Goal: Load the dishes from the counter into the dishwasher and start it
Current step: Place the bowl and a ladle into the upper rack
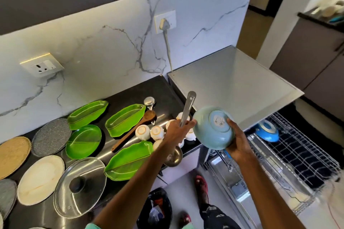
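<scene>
**A:** What does each grip have?

**B:** My right grip [239, 148] is clamped on a pale blue bowl [208, 130]. My thumb lies on its base and my fingers are curled under the rim. My left grip [178, 130] is closed round the handle of a steel ladle [187, 109].

**A:** How does the bowl look?

**B:** It is glossy and pale blue-green, turned so that its underside faces me. It has a raised round foot ring with a small printed label inside, too blurred to read.

**A:** And where is it?

**B:** It is up in the air, touching nothing but my grip, just right of the ladle handle. It sits between the right end of the tabletop [130, 91] and the open dishwasher [232, 182].

**A:** How does the ladle sit?

**B:** The handle tilts up and away from me, with a slot at its tip. The cup hangs below my wrist at the tabletop's near edge.

**A:** What is farther out?

**B:** Around my left grip stand white cups [143, 132], upside down. Left of them lies a wooden spoon [134, 132] among four green leaf-shaped plates [87, 114]. Nearer me on the left are a glass lid [80, 186] with a black knob and several round plates [40, 180]. On the right, the dishwasher's wire rack [305, 156] is pulled out, with a darker blue bowl [267, 132] at its far left corner.
</scene>
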The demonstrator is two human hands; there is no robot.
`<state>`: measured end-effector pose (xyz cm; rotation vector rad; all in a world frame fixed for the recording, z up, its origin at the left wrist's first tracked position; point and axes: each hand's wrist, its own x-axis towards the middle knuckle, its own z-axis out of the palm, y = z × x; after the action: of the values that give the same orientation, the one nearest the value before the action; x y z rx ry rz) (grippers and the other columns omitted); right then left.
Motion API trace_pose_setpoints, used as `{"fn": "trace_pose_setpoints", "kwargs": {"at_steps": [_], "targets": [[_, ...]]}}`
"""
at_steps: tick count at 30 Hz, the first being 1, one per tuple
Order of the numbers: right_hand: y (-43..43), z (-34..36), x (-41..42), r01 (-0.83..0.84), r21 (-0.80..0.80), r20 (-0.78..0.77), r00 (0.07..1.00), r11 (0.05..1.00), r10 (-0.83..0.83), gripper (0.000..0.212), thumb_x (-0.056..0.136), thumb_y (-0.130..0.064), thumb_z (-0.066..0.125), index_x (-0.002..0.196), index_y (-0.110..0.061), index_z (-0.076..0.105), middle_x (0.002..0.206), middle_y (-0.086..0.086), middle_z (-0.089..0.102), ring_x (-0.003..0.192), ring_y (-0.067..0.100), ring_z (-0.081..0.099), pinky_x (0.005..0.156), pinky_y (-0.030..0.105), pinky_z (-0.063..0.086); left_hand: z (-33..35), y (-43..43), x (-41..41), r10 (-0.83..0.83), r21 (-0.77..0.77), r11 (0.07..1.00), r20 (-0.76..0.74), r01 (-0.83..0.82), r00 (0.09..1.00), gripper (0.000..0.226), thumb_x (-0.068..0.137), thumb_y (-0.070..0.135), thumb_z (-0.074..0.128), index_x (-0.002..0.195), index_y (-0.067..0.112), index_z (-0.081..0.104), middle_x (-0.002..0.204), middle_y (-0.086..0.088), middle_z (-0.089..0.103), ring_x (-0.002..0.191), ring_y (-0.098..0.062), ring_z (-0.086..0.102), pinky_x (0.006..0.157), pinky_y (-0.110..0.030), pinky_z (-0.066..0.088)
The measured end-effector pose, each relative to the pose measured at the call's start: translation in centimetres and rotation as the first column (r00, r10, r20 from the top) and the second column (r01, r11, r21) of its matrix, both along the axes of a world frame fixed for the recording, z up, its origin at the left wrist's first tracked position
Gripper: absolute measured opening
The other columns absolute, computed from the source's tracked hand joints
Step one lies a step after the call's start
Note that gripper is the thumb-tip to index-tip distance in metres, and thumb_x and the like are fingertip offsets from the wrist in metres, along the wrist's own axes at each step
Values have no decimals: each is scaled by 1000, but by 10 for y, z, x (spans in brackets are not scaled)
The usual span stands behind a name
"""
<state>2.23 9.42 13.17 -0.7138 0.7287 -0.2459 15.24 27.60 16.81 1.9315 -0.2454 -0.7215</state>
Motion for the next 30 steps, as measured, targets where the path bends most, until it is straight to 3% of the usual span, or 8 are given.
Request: {"fn": "trace_pose_setpoints", "kwargs": {"at_steps": [3, 8, 13, 15, 18, 23, 27, 30], "targets": [[1, 8, -39, 21, 6, 48, 999, 1000, -22, 50, 92, -36, 68, 134, -10, 63, 133, 17, 64, 125, 37, 59, 106, 64, 43, 4, -9, -29, -33, -9, 999, -21, 32, 999, 26, 88, 48, 73, 89, 23, 70, 61, 3, 56, 41, -4, 47, 39, -18, 36], [-18, 10, -88, 50, -12, 58, 997, 999, -49, 50, 93, -34, 67, 135, -8, 62, 136, 20, 62, 127, 38, 58, 107, 61, 44, -3, -34, -66, -177, -68, 981, 87, 183, 980, 26, 83, 38, 81, 78, 14, 71, 58, 8, 62, 52, -6, 55, 47, -13, 41], [-67, -1, -134, -43, -139, -31, 999, 989, 39, 44, 91, -30, 72, 126, -4, 66, 122, 21, 69, 115, 42, 65, 104, 62, 46, -13, -83, -110, -270, -149, 953, -15, 265, 963, 17, 85, 13, 80, 79, 11, 64, 48, 14, 56, 40, 4, 48, 43, -9, 36], [-91, -11, -153, -92, -191, -65, 995, 977, 81, 56, 86, -36, 80, 130, -7, 62, 125, 20, 68, 116, 42, 65, 102, 62, 48, -19, -110, -129, -259, -172, 954, -71, 244, 963, 20, 84, 17, 81, 89, 4, 66, 50, 11, 58, 40, 3, 50, 42, -11, 37], [-132, -34, -179, -115, -198, -98, 990, 973, 98, 70, 78, -41, 86, 136, -15, 56, 126, 14, 69, 114, 38, 67, 93, 58, 55, -35, -153, -157, -251, -160, 961, -167, 225, 953, 51, 75, 43, 84, 97, 2, 63, 57, 4, 54, 42, -7, 42, 40, -19, 33], [-206, -57, -219, -143, -87, -73, 988, 986, 137, 40, 85, -25, 76, 120, -8, 67, 112, 19, 74, 104, 39, 70, 82, 50, 60, -69, -222, -207, -162, -145, 982, -289, 124, 943, 38, 85, 43, 78, 97, 13, 58, 58, 7, 45, 46, -7, 34, 40, -19, 27], [-256, -95, -249, -31, 113, -109, 993, 993, 43, 62, 80, -36, 82, 131, -4, 63, 124, 21, 68, 119, 41, 62, 99, 53, 53, -89, -257, -231, -121, -156, 986, -381, 65, 917, 30, 91, 42, 72, 102, 16, 62, 60, 6, 43, 48, -7, 29, 42, -20, 25], [-280, -113, -257, -55, 142, -82, 994, 988, 67, 81, 57, -38, 91, 126, -3, 66, 121, 22, 70, 103, 35, 70, 79, 44, 62, -111, -271, -238, -74, -91, 995, -393, 41, 916, 45, 90, 45, 71, 117, 10, 62, 60, 6, 45, 47, -7, 31, 41, -20, 26]]}}
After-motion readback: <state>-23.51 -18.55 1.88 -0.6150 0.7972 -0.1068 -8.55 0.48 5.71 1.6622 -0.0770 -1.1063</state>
